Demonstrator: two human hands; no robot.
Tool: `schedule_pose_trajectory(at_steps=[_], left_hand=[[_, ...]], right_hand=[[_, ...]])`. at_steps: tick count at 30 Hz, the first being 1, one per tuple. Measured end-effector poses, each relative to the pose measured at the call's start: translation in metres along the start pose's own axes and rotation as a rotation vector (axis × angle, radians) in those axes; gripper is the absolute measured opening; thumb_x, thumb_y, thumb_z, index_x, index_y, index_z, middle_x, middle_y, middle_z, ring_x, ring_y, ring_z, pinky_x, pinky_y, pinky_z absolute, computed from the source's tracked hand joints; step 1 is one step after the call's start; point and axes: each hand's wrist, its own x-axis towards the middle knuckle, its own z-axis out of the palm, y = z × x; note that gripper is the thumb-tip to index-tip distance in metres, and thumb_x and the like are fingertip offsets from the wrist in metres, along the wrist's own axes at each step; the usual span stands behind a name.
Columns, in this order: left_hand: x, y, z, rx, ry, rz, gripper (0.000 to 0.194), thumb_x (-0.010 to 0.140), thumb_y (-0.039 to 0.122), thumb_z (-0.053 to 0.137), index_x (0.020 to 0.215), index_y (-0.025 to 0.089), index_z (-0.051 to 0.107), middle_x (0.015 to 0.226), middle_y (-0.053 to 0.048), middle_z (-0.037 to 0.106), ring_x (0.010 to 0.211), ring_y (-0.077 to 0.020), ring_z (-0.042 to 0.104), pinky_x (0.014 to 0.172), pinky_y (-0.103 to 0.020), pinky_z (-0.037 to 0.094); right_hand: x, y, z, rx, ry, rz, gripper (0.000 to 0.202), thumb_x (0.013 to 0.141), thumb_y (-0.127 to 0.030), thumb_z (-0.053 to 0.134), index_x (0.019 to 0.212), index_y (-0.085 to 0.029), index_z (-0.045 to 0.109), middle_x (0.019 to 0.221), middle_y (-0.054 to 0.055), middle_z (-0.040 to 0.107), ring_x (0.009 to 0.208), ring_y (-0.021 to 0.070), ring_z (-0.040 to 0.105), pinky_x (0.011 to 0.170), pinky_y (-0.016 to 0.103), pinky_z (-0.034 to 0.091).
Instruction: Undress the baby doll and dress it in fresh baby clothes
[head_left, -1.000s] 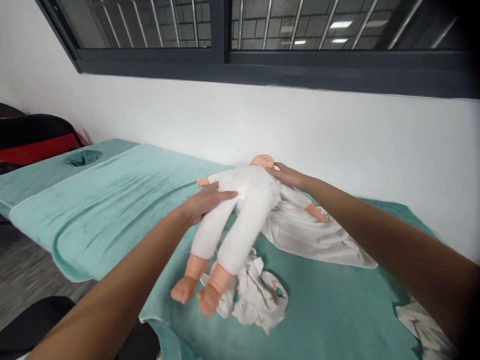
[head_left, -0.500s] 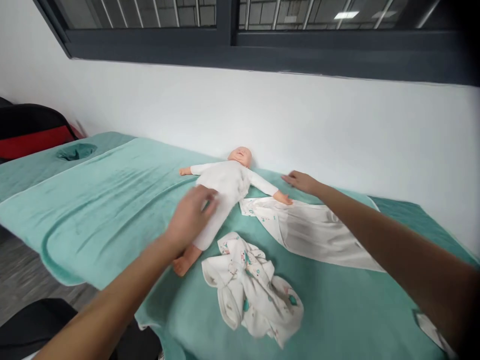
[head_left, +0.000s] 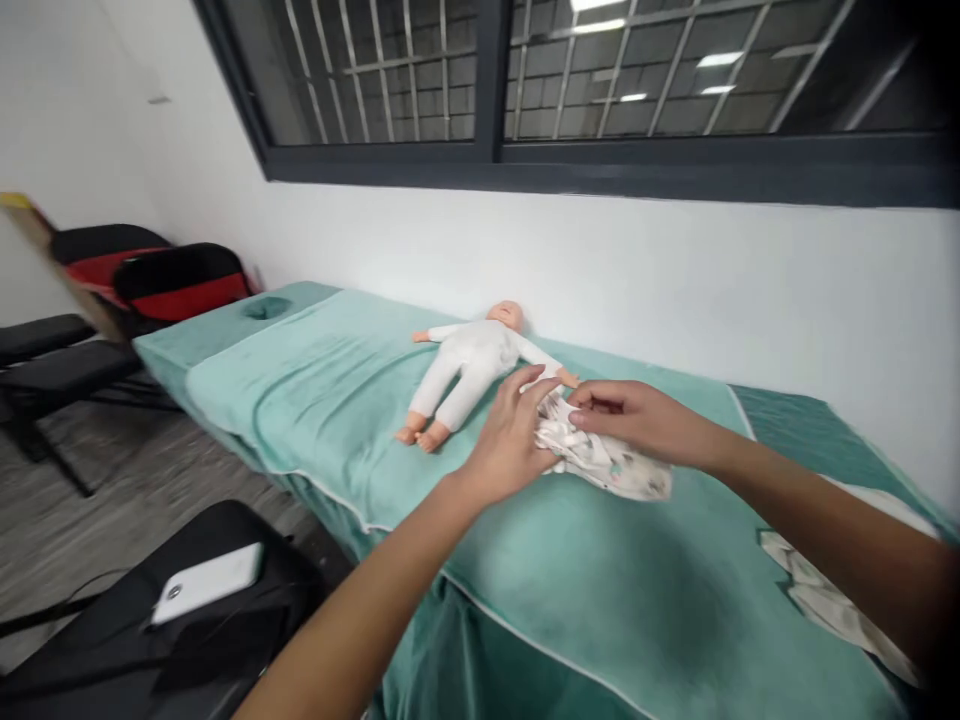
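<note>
In the head view, between the fingers of the two hands, a white patterned garment (head_left: 619, 470) is lying bunched over the teal cover (head_left: 675, 600), its long axis slanting from the fingertips down to the right and its rounded end pointing out below the right hand (head_left: 630, 418). The right forearm is reaching in from the lower right, the hand pointing leftward, its thumb and bent fingers closing together and pinching the garment's upper edge. The left hand (head_left: 514, 430) is angling up and to the right from a forearm rising from the bottom edge, its fingers arching over the garment's near end, with thumb and forefinger standing well apart; whether they are gripping or only touching, I cannot tell. Beyond the left fingertips, a doll (head_left: 476, 355) in white is lying on its back, head pointing toward the wall (head_left: 637, 260) and feet toward the near edge, one outstretched arm ending just past both hands' fingertips.
</note>
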Motion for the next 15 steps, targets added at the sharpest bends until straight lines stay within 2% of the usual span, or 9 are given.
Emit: schedule_pose_trajectory(at_steps=[1, 3, 5, 6, 8, 10, 13, 15], left_hand=[[-0.011, 0.005, -0.002, -0.035, 0.048, 0.005, 0.047, 0.08, 0.028, 0.07, 0.123, 0.019, 0.052, 0.142, -0.017, 0.047, 0.133, -0.0281, 0.045, 0.105, -0.043, 0.043], [-0.041, 0.01, -0.014, -0.096, 0.146, -0.024, 0.031, 0.083, 0.026, 0.067, 0.111, 0.02, 0.057, 0.127, -0.013, 0.059, 0.121, -0.0246, 0.055, 0.1, -0.04, 0.047], [-0.083, 0.011, -0.036, -0.103, 0.318, -0.138, 0.018, 0.085, 0.024, 0.062, 0.102, 0.02, 0.059, 0.105, -0.007, 0.067, 0.103, -0.0207, 0.063, 0.091, -0.037, 0.05], [-0.108, 0.01, -0.051, -0.063, 0.44, -0.24, 0.016, 0.085, 0.023, 0.06, 0.101, 0.02, 0.059, 0.103, -0.007, 0.066, 0.1, -0.0203, 0.063, 0.089, -0.036, 0.051], [-0.161, 0.008, -0.087, 0.097, 0.631, -0.455, 0.02, 0.082, 0.021, 0.059, 0.101, 0.019, 0.061, 0.106, -0.006, 0.066, 0.099, -0.0197, 0.062, 0.087, -0.033, 0.051], [-0.215, 0.006, -0.131, 0.281, 0.757, -0.669, 0.029, 0.078, 0.019, 0.058, 0.107, 0.019, 0.062, 0.107, -0.005, 0.066, 0.099, -0.0199, 0.062, 0.089, -0.033, 0.049], [-0.288, 0.006, -0.203, 0.597, 0.772, -0.903, 0.034, 0.076, 0.019, 0.054, 0.108, 0.018, 0.063, 0.104, -0.004, 0.067, 0.096, -0.0209, 0.062, 0.088, -0.033, 0.049], [-0.326, 0.006, -0.242, 0.844, 0.737, -1.022, 0.035, 0.076, 0.023, 0.055, 0.109, 0.017, 0.063, 0.104, -0.005, 0.066, 0.096, -0.0233, 0.062, 0.087, -0.034, 0.048]], right_hand=[[-0.009, -0.02, 0.013, 0.041, -0.034, -0.033, 0.035, 0.091, -0.052, 0.053, 0.094, -0.019, 0.066, 0.077, -0.001, 0.059, 0.069, 0.0129, 0.052, 0.062, 0.024, 0.04], [-0.022, -0.046, 0.043, 0.089, -0.112, -0.101, 0.032, 0.092, -0.048, 0.054, 0.103, -0.021, 0.068, 0.092, 0.003, 0.066, 0.079, 0.0154, 0.059, 0.069, 0.025, 0.046], [-0.028, -0.058, 0.079, 0.108, -0.162, -0.167, 0.031, 0.093, -0.042, 0.055, 0.116, -0.025, 0.067, 0.112, 0.004, 0.067, 0.099, 0.0191, 0.062, 0.083, 0.028, 0.05], [-0.029, -0.06, 0.1, 0.115, -0.163, -0.188, 0.033, 0.093, -0.04, 0.056, 0.122, -0.026, 0.064, 0.122, 0.004, 0.064, 0.11, 0.0207, 0.06, 0.093, 0.031, 0.049], [-0.028, -0.058, 0.145, 0.155, -0.088, -0.203, 0.037, 0.092, -0.034, 0.056, 0.128, -0.027, 0.059, 0.132, 0.004, 0.06, 0.122, 0.0218, 0.055, 0.106, 0.037, 0.042], [-0.027, -0.054, 0.19, 0.195, -0.109, -0.242, 0.044, 0.089, -0.028, 0.059, 0.133, -0.025, 0.055, 0.14, 0.006, 0.054, 0.131, 0.022, 0.048, 0.114, 0.039, 0.034], [-0.036, -0.046, 0.243, 0.348, -0.223, -0.214, 0.043, 0.089, -0.024, 0.057, 0.132, -0.025, 0.055, 0.137, 0.006, 0.056, 0.125, 0.0194, 0.054, 0.11, 0.036, 0.04], [-0.048, -0.034, 0.269, 0.428, -0.287, -0.153, 0.042, 0.088, -0.022, 0.057, 0.13, -0.026, 0.056, 0.132, 0.006, 0.059, 0.119, 0.0182, 0.058, 0.105, 0.034, 0.043]])
